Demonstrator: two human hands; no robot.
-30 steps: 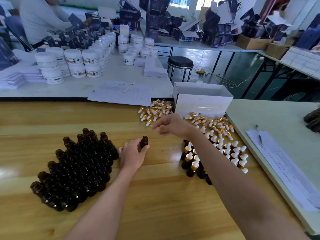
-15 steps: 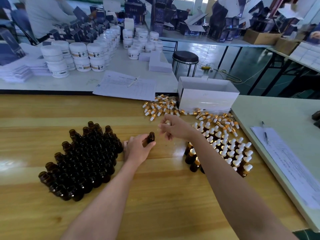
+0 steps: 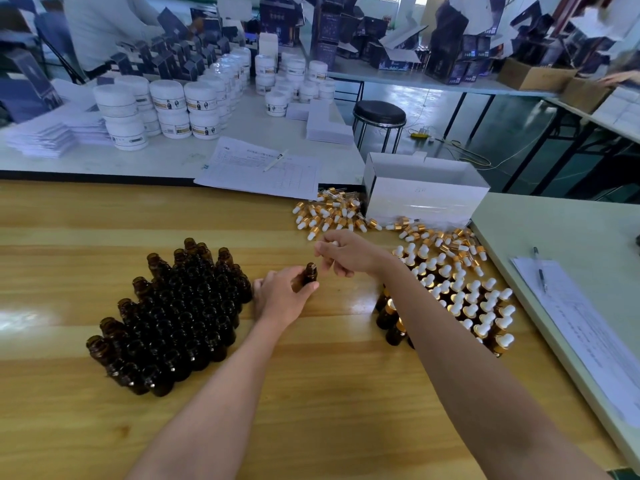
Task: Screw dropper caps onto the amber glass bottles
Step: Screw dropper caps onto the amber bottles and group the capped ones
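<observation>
Holding: the left hand grips one amber bottle upright on the wooden table, thumb and fingers curled round its body.
Bottle: small, dark brown glass, neck uncapped, just right of the uncapped cluster.
Right hand: fingers curled, pinching a dropper cap; only its white bulb shows, near the bottle's neck, not touching.
Capped bottles: white bulbs, gold collars, beside the right forearm.

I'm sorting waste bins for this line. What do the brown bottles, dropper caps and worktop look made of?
Bottles: amber glass, glossy and translucent. Dropper caps: shiny gold collars, metal or metallised plastic; matte white bulbs, probably rubber. Worktop: wood or wood-look laminate, plank grain, glossy reflections.
</observation>
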